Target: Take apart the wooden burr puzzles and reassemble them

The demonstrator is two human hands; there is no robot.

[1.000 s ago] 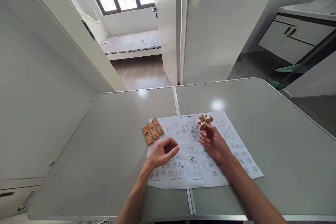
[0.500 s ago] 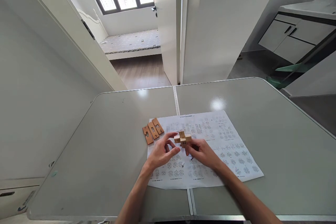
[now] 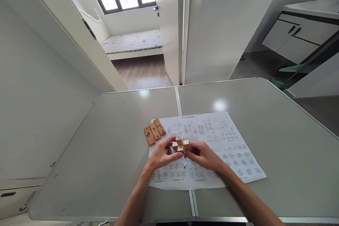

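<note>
A light wooden interlocking burr puzzle (image 3: 180, 144) is held above a printed sheet, its block ends sticking out in several directions. One upper block end bears a dark mark. My left hand (image 3: 162, 154) closes on the puzzle's left side, with thumb below and index finger at the top. On the other side, my right hand (image 3: 203, 155) grips it between thumb and fingers. The printed instruction sheet (image 3: 230, 137), covered with small diagrams, lies beneath both hands. Left of the puzzle, three flat brown wooden pieces (image 3: 155, 131) with cut-outs and numbers lie side by side on the sheet's corner.
The grey-green table (image 3: 111, 148) has a metal seam (image 3: 178, 101) down its middle and a rounded rim. Past its far edge stand an open door (image 3: 168, 24) and a bed (image 3: 135, 40). A white cabinet (image 3: 293, 35) is at far right.
The burr puzzle has turned and come slightly lower and to the left, showing different block ends. My left fingers, loosely apart before, now touch it.
</note>
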